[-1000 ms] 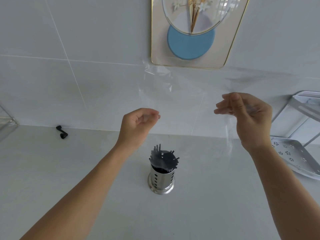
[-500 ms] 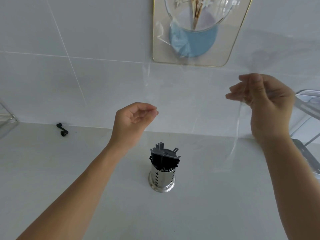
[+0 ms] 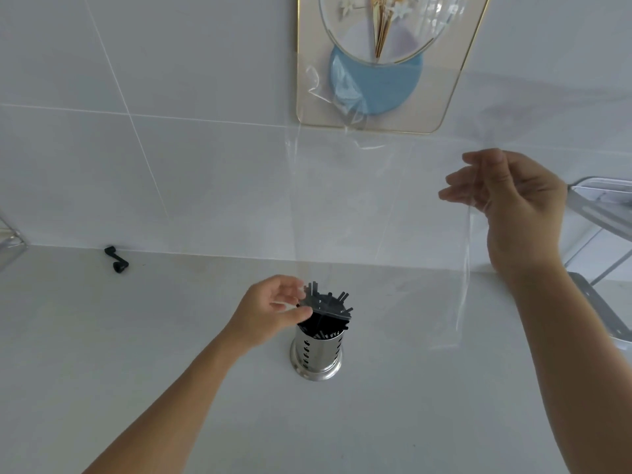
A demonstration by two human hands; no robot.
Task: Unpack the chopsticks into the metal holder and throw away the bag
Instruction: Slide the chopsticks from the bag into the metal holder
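Right hand (image 3: 513, 200) raised (bag (image 3: 376, 217) pinched)

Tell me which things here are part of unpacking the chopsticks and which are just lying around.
Part of the job:
chopsticks
holder
bag
left hand
right hand

Just lying about:
black handle
wall picture
rack

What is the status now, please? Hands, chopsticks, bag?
Right hand holds clear bag up. Left hand pinches film on chopsticks in metal holder. Nothing blocking.
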